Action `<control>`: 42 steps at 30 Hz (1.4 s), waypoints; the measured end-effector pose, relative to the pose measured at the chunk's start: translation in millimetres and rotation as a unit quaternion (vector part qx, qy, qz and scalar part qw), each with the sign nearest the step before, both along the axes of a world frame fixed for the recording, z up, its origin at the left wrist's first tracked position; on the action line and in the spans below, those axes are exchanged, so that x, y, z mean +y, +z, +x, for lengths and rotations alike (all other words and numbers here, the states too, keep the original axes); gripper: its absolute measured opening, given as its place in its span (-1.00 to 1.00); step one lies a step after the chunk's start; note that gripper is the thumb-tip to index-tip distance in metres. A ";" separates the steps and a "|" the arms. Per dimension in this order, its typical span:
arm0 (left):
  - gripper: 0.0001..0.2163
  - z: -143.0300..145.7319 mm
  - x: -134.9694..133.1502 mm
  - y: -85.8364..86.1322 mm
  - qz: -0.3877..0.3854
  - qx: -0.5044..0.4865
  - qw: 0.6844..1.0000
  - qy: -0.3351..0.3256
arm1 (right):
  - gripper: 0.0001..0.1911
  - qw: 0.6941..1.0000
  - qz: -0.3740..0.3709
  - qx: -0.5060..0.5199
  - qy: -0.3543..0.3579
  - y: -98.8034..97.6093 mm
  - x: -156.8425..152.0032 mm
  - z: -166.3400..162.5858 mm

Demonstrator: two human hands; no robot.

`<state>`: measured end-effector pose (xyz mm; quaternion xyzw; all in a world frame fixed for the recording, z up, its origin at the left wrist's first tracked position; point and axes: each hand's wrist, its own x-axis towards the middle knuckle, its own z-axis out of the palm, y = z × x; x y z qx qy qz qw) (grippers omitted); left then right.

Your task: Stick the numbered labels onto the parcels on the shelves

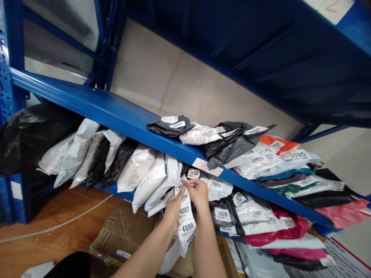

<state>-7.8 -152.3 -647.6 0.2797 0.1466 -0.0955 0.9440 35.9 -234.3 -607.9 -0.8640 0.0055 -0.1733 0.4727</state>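
Observation:
Both my hands are raised to the lower level of a blue shelf rack [95, 106]. My left hand [173, 206] is closed on a strip of white number labels [186, 226] reading 4007 and 4008, which hangs down between my forearms. My right hand [198, 192] pinches the top label of that strip, close to a white parcel bag [162, 181]. Labels reading 4004 [193, 173] and 4003 [215, 183] are stuck on bags just above my fingers.
Upright white, grey and black parcel bags [95, 156] fill the lower shelf to the left. Flat numbered bags [261, 154] lie on the upper shelf at right. A cardboard box [121, 231] sits on the wooden floor below. A black plastic bag [29, 131] bulges at far left.

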 end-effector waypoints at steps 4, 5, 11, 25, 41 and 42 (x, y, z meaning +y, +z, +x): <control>-0.70 -5.9 -7.0 -2.8 -0.032 -0.018 0.999 -0.012 | -0.73 1.000 0.010 -0.001 0.002 -0.8 -0.7 1.0; -0.68 -6.5 -9.2 -4.7 -0.041 -0.028 0.999 -0.009 | -0.73 1.000 0.012 -0.002 0.003 -1.3 -1.0 1.3; -0.57 -7.0 -13.3 -21.5 -0.025 -0.065 0.998 0.001 | -0.71 0.999 0.034 -0.002 0.016 -4.7 -4.3 4.3; -0.61 -34.5 7.8 -57.7 0.157 -0.151 0.975 -0.052 | -0.57 0.980 0.120 0.020 0.160 -4.2 -16.6 -8.1; -0.82 -24.9 37.6 -35.1 0.357 -0.402 0.843 0.027 | -0.69 0.980 0.075 -0.018 0.182 -9.3 -26.4 5.2; -0.81 -21.1 35.2 -34.1 0.348 -0.390 0.852 0.032 | -0.67 0.982 0.070 -0.023 0.174 -8.7 -25.1 3.7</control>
